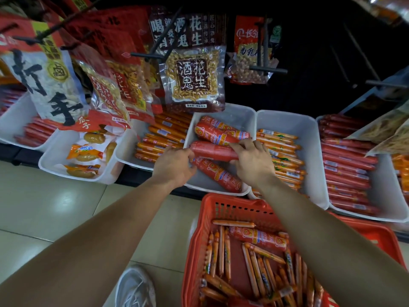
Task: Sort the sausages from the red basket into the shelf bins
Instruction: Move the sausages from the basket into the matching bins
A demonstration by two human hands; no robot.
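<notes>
The thick red sausage (212, 151) lay across the middle white bin (234, 115) on the shelf, with its long axis running from left to right, almost level. It was held at both ends. The left hand (174, 160) had its fingers curled round the left tip, and the right hand (252, 160) grasped the right end, fingers over the top and thumb underneath. Both hands were equally near to it, one on each side.

In this bin two more thick sausages (221, 134) lay behind the held one, and one (218, 175) lay in front of it, slanted. So the held sausage was between them, just above or already touching them; I could not tell which. In my judgement, the next move needed only to lower it straight and then to release both ends.

Just below the bin stood the red basket (221, 199) on the floor. It contained many thin orange sausages (254, 273) and one thick sausage (259, 237) near its back. The neighbouring bin on the right (287, 120) held thin sausages of the same kind.
</notes>
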